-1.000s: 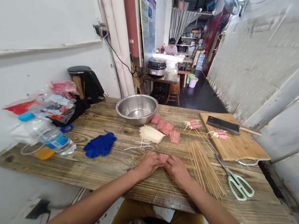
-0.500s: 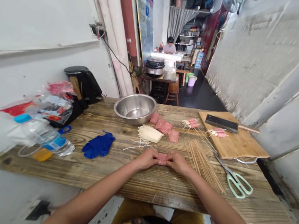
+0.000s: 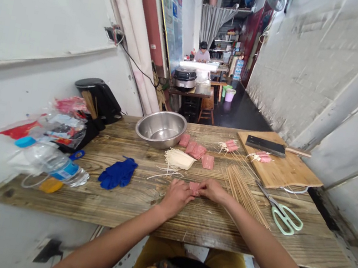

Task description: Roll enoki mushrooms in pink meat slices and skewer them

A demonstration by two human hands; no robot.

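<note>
Hands (image 3: 177,197): 2 | pink slice (image 3: 194,186) touched: 1 | bowl (image 3: 161,133): 1

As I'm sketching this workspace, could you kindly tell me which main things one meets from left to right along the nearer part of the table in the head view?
Water bottle, blue glove, left hand, pink slice, right hand, bamboo skewers, green-handled scissors.

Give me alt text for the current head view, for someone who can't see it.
A left hand and right hand handle a pink slice on a wooden table. Beyond lie pale mushrooms, more slices and a steel bowl; at right are skewers, scissors and a cleaver on a board.
</note>
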